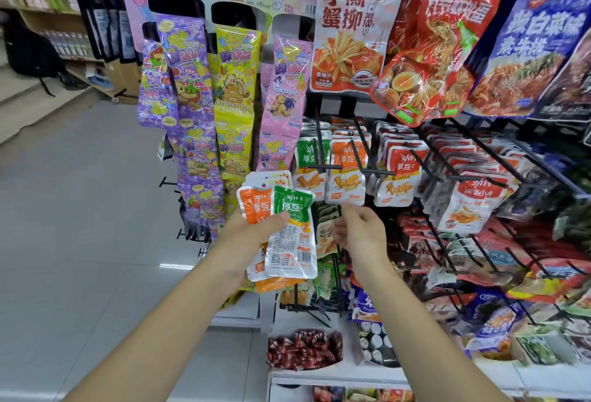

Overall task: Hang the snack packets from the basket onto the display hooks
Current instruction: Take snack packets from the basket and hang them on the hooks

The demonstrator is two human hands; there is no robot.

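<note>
My left hand (248,233) grips a fanned stack of small snack packets (281,232), orange-topped and green-topped, with a green one in front under my thumb. My right hand (359,230) hovers just right of the stack with fingers loosely curled and holds nothing. Above both hands, black display hooks (323,166) stick out from the rack. Matching green packets (311,161) and orange packets (348,171) hang on those hooks. No basket is in view.
Long candy strips (188,88) hang on a stand at the left. Large snack bags (351,27) hang above. More filled hooks (473,196) crowd the right. A low shelf holds a tray of red sweets (303,349). Grey tiled floor (80,209) lies at the left.
</note>
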